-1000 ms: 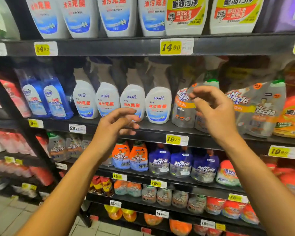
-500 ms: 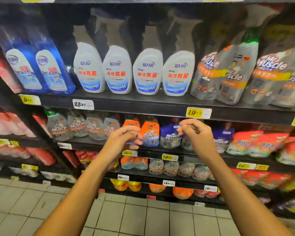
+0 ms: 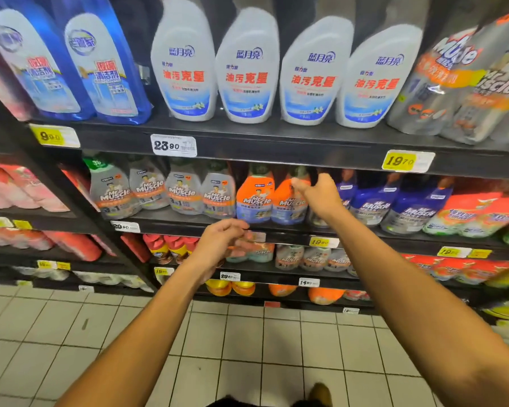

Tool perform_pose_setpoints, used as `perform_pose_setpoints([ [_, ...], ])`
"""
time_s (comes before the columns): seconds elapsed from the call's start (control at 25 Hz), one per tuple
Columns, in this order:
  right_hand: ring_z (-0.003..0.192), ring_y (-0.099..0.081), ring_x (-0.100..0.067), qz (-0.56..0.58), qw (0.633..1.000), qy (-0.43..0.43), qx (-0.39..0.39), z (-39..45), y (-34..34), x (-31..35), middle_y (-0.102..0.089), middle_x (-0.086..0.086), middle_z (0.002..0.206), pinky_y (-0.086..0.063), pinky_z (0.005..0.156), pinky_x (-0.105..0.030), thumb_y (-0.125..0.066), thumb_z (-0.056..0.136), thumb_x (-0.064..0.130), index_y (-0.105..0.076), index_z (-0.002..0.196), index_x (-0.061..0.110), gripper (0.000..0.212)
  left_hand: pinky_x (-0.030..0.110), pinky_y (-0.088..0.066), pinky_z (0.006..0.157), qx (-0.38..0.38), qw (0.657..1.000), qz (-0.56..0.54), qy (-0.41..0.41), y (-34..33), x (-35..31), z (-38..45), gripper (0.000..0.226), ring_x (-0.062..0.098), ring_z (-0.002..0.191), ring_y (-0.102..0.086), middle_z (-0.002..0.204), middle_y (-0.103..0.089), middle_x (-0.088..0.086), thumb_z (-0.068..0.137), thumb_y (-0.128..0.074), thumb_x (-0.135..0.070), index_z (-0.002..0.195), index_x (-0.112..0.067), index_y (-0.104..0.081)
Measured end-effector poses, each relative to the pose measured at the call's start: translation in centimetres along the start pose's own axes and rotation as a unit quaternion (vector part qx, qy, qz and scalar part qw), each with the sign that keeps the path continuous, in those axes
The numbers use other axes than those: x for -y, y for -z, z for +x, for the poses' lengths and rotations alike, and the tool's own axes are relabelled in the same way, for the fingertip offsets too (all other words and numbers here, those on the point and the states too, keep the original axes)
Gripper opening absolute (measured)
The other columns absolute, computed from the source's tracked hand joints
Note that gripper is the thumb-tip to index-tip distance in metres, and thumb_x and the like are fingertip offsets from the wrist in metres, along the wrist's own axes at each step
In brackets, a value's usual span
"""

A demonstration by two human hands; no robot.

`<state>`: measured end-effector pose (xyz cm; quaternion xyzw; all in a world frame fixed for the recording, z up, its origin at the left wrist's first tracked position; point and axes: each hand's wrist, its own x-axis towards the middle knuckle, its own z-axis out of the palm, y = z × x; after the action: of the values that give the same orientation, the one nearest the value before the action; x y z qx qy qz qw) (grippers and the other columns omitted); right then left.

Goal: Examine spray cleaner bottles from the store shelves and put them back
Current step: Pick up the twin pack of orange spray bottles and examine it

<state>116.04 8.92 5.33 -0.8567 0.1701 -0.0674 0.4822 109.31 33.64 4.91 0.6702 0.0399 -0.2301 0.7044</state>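
Two orange Mr Muscle spray bottles stand side by side on the middle shelf [image 3: 171,223]; the left one [image 3: 254,198] is free. My right hand [image 3: 318,195] reaches to the neck of the right orange bottle [image 3: 285,205], thumb against its shoulder and fingers spread around the dark trigger. The bottle still stands on the shelf. My left hand [image 3: 221,239] hovers lower, in front of the shelf edge, with fingers loosely curled and nothing in it.
Grey Mr Muscle bottles [image 3: 182,189] stand left of the orange ones, dark blue ones [image 3: 370,201] to the right. White spray bottles [image 3: 247,69] and blue bottles [image 3: 100,69] fill the shelf above. Lower shelves hold more bottles. The floor [image 3: 247,348] is pale tile.
The view has tilted down and moved closer. My right hand went forward from mid-air to the right orange bottle's neck. My left hand dropped slightly and stayed in front of the shelf edge.
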Motion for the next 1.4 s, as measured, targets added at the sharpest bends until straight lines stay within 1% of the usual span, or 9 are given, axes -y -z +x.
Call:
perform_pose_setpoints([
  [0.12,0.093,-0.067,-0.030,-0.010,1.000,-0.011,0.021,0.7,-1.4,-0.2,-0.071,-0.024,0.102,-0.054,0.085,-0.045,-0.070,0.091,0.034,-0.066,0.103,-0.007,0.043,0.039,-0.056,0.074,0.003,1.000,0.007,0.006,1.5,0.1,0.4,0.018,0.018,0.070,-0.070,0.084,-0.073,0.008,0.097,-0.050,-0.004,0.101,-0.008,-0.067],
  [0.36,0.070,-0.063,-0.015,0.021,0.998,-0.036,0.043,1.6,-1.8,-0.8,-0.069,-0.006,0.078,-0.049,0.070,-0.033,-0.072,0.091,0.025,-0.070,0.083,0.002,0.024,0.031,-0.056,0.064,0.017,1.000,0.016,0.009,2.0,-0.1,1.4,0.019,0.016,0.068,-0.071,0.079,-0.072,0.005,0.098,-0.047,-0.004,0.101,-0.008,-0.066],
  [0.6,0.089,-0.071,-0.019,0.041,0.996,-0.034,0.070,2.1,-1.1,-1.5,-0.074,-0.003,0.092,-0.057,0.086,-0.040,-0.077,0.086,0.029,-0.072,0.099,0.008,0.025,0.031,-0.055,0.066,0.006,1.000,0.020,0.015,1.3,0.0,2.7,0.020,0.015,0.066,-0.070,0.082,-0.072,0.006,0.098,-0.046,-0.003,0.102,-0.007,-0.066],
  [0.84,0.091,-0.073,-0.024,0.087,0.994,-0.017,0.062,1.1,-0.8,-2.1,-0.075,-0.008,0.100,-0.059,0.085,-0.046,-0.080,0.083,0.029,-0.068,0.105,0.006,0.034,0.037,-0.051,0.076,-0.040,0.998,0.034,0.037,1.4,0.7,3.5,0.017,0.020,0.083,-0.064,0.091,-0.068,0.007,0.095,-0.051,-0.003,0.104,-0.009,-0.064],
  [0.96,0.088,-0.075,-0.022,0.127,0.989,-0.007,0.071,-0.1,0.0,-1.9,-0.076,-0.006,0.099,-0.061,0.079,-0.041,-0.080,0.083,0.027,-0.064,0.109,0.007,0.036,0.029,-0.043,0.068,-0.064,0.997,0.034,0.036,1.3,1.4,3.9,0.017,0.016,0.083,-0.056,0.094,-0.060,0.003,0.092,-0.055,-0.002,0.103,-0.014,-0.058],
  [1.04,0.085,-0.075,-0.019,0.150,0.985,0.004,0.090,-1.4,0.4,-1.8,-0.077,-0.003,0.095,-0.061,0.072,-0.034,-0.080,0.082,0.022,-0.062,0.107,0.010,0.033,0.023,-0.042,0.069,-0.077,0.995,0.044,0.043,1.2,2.3,3.8,0.029,0.011,0.087,-0.054,0.105,-0.055,-0.001,0.090,-0.061,-0.005,0.115,-0.015,-0.052],
  [1.12,0.084,-0.076,-0.021,0.152,0.981,0.004,0.119,-2.7,0.6,-2.1,-0.077,-0.004,0.094,-0.061,0.071,-0.033,-0.081,0.081,0.021,-0.062,0.107,0.007,0.035,0.026,-0.039,0.087,-0.081,0.994,0.060,0.044,1.6,3.8,3.6,0.059,0.013,0.105,-0.049,0.122,-0.045,-0.005,0.087,-0.071,-0.015,0.137,-0.016,-0.040],
  [1.28,0.085,-0.076,-0.027,0.164,0.973,-0.012,0.165,-5.8,0.9,-2.8,-0.078,-0.006,0.095,-0.061,0.071,-0.035,-0.084,0.075,0.028,-0.065,0.110,0.009,0.044,0.033,-0.033,0.097,-0.021,0.996,0.051,0.070,3.0,6.0,2.7,0.092,0.019,0.122,-0.045,0.132,-0.048,-0.003,0.074,-0.080,-0.034,0.147,-0.018,-0.028],
  [1.4,0.088,-0.075,-0.030,0.193,0.966,-0.018,0.174,-8.3,1.6,-2.4,-0.077,-0.010,0.098,-0.060,0.072,-0.036,-0.086,0.069,0.034,-0.066,0.111,0.006,0.054,0.038,-0.044,0.100,0.108,0.990,0.012,0.084,3.8,6.9,1.4,0.066,0.022,0.119,-0.060,0.122,-0.068,-0.002,0.069,-0.078,-0.030,0.129,-0.022,-0.051],
])
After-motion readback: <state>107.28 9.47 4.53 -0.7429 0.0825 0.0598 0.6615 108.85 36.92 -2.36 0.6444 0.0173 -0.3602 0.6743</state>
